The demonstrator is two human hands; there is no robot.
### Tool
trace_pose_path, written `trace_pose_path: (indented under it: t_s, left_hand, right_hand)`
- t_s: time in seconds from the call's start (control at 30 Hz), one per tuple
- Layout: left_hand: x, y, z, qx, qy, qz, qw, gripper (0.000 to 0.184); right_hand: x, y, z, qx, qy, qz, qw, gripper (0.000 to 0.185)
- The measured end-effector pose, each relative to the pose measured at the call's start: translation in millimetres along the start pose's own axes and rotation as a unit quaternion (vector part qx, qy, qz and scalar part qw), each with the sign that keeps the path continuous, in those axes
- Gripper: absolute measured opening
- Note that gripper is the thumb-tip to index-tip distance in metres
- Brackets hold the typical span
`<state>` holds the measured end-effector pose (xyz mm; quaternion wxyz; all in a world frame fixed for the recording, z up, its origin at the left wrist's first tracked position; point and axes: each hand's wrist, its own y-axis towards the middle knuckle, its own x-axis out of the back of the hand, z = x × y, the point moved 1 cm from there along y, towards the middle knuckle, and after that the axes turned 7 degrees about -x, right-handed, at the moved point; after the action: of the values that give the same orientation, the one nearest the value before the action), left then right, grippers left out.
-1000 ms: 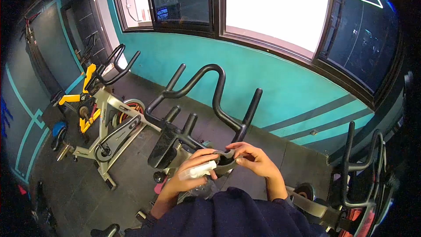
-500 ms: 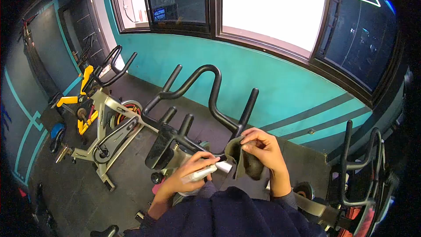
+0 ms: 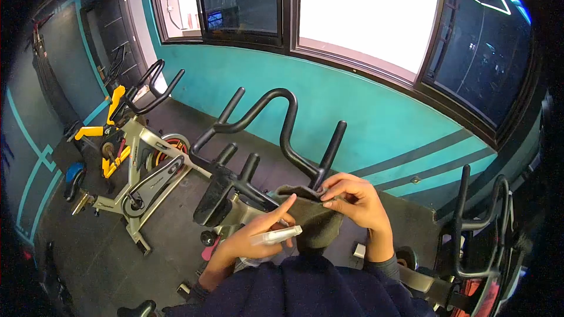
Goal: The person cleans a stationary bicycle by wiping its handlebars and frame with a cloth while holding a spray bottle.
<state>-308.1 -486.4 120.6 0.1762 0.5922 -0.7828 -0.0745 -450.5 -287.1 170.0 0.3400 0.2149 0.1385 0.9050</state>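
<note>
A dark grey-green cloth [image 3: 318, 223] hangs from my right hand [image 3: 356, 202], its upper edge pinched between thumb and fingers. My left hand [image 3: 254, 239] is wrapped round a white spray bottle [image 3: 276, 235], whose lower part is mostly hidden by the hand and sleeve. The left index finger points up beside the left edge of the cloth. Just beyond both hands stands an exercise bike with black handlebars [image 3: 289, 118], and the cloth overlaps its near right part in view.
A silver exercise bike [image 3: 136, 167] and a yellow one [image 3: 116, 105] stand at the left. Another bike's black handlebars [image 3: 461, 223] rise at the right. Behind is a teal wall [image 3: 235, 76] under windows. Dark floor tiles [image 3: 100, 258] lie below.
The cloth, bunched between my hands at first, swung right with my right hand, then came back left and now hangs more spread out. My left index finger has stretched out towards it.
</note>
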Motion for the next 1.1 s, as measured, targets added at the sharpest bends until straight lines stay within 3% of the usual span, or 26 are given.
trace_pose_path:
  t_s: [0.13,0.23,0.3,0.43,0.53,0.6,0.77,0.97,1.07,1.1]
  left_hand:
    - [3.8,-4.9,-5.3,0.019,-0.023,-0.022,0.999,0.089]
    - [6.6,-7.6,9.0,-0.011,0.025,0.029,0.999,0.082]
    - [5.4,-10.7,12.0,-0.051,0.067,0.02,0.996,0.072]
    - [13.6,-19.3,15.5,-0.015,0.07,0.018,0.997,0.064]
    - [22.8,-16.6,-2.4,-0.094,0.093,-0.031,0.991,0.056]
    - [29.8,-12.1,-18.0,-0.052,-0.009,-0.046,0.998,0.053]
    - [48.7,0.1,-46.0,-0.116,0.1,-0.012,0.988,0.06]
    - [57.0,3.8,-84.4,-0.107,0.145,0.01,0.984,0.061]
    - [62.1,-1.2,-90.0,-0.103,0.092,0.028,0.99,0.064]
    - [62.8,-1.4,-92.2,-0.092,0.071,0.035,0.993,0.064]
  right_hand:
    - [-1.6,2.4,-1.0,-0.011,-0.008,0.035,0.999,0.016]
    - [-1.9,2.2,0.4,-0.008,0.02,0.028,0.999,0.016]
    - [1.9,-0.1,6.3,-0.022,0.086,0.0,0.996,0.016]
    - [14.4,-4.8,5.6,0.008,0.095,-0.041,0.995,0.016]
    - [20.1,-9.7,1.7,-0.008,0.063,-0.06,0.996,0.016]
    - [22.6,-11.3,3.4,-0.005,0.058,-0.066,0.996,0.015]
    - [21.5,-14.7,6.2,0.003,0.061,-0.084,0.995,0.017]
    - [10.7,-14.6,23.6,0.004,0.125,-0.143,0.982,0.021]
    - [15.7,-15.2,40.1,-0.025,0.043,-0.16,0.986,0.024]
    - [20.8,-13.5,45.4,-0.004,-0.039,-0.132,0.99,0.027]
